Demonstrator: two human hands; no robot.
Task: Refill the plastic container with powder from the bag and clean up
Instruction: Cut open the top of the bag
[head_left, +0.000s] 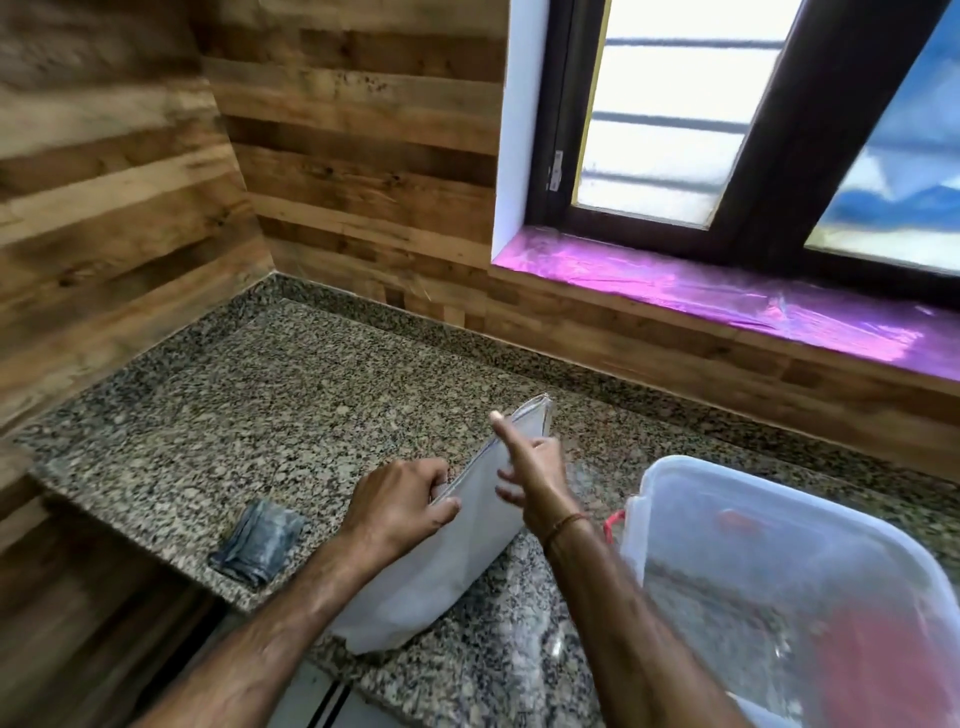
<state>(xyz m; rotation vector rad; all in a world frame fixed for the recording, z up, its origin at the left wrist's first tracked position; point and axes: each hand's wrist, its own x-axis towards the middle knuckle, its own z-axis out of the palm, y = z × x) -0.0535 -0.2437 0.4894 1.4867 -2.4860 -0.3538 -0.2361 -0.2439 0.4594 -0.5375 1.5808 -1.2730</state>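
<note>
Far to the left of the bag, a wall (114, 182) clad in wood-look planks closes off the corner of the speckled granite counter (260, 395). Nearer the bag, still on its left and close to the counter's front edge, a folded piece of blue-grey denim cloth (258, 543) lies flat, apart from everything else. My left hand (400, 506) comes next. Its fingers are curled and the thumb is pressed in, pinching the bag's upper edge at the end nearest me. The bag (457, 561) itself is white and plump. It rests on the counter with its bottom towards me, and its flattened top seam runs up and away to a corner that stands clear of the stone. My right hand (543, 480) sits against the bag's right face. The forefinger is stretched straight along the seam and the other fingers are loosely spread on the plastic, gripping nothing, though the hand is blurred. A thin brown thread band (563, 526) circles that wrist. Just right of the bag, with a small red loop (613, 519) showing between them, stands the large translucent plastic container (779, 571). Something red shows dimly through its cloudy surface. Beyond the bag and to its right, the window sill (727, 296) is covered in shiny pink film.
</note>
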